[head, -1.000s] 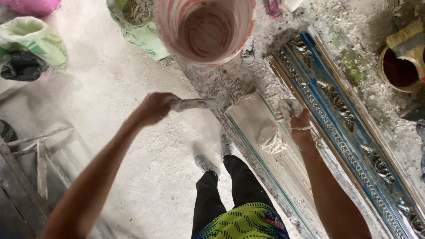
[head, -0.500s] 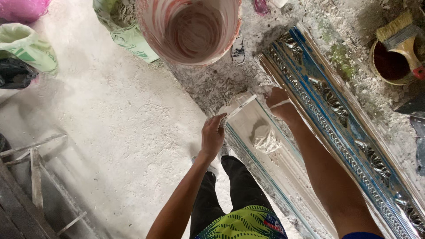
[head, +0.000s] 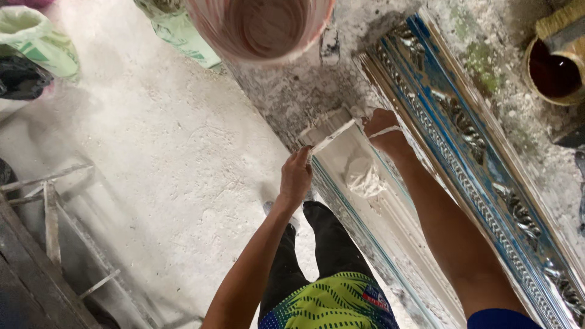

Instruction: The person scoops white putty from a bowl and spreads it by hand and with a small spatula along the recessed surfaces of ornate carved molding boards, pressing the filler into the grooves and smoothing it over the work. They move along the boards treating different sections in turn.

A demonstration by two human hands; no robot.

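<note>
- One green-and-white sack (head: 46,52) lies at the far left on the dusty floor (head: 177,158), and grey wooden slats (head: 52,207) sit lower left.
- One pink bucket (head: 262,27) stands at the top, just left of the work.
- The left hand (head: 297,176) is closed around the near end of one flat white strip (head: 332,139).
- The strip's long axis runs diagonally, from the left hand up and rightward to the right hand, across the top end of the mould.
- One white plaster-filled mould (head: 372,195) lies lengthwise beside the person's legs, with one lump of wet plaster (head: 362,176) in it.
- The right hand (head: 382,129) is curled closed at the strip's far end; whether it grips the strip or just touches it I cannot tell.
- One blue-and-gold ornate moulding (head: 475,146) runs parallel on the right.
- One round tin (head: 551,70) of dark liquid sits top right.
</note>
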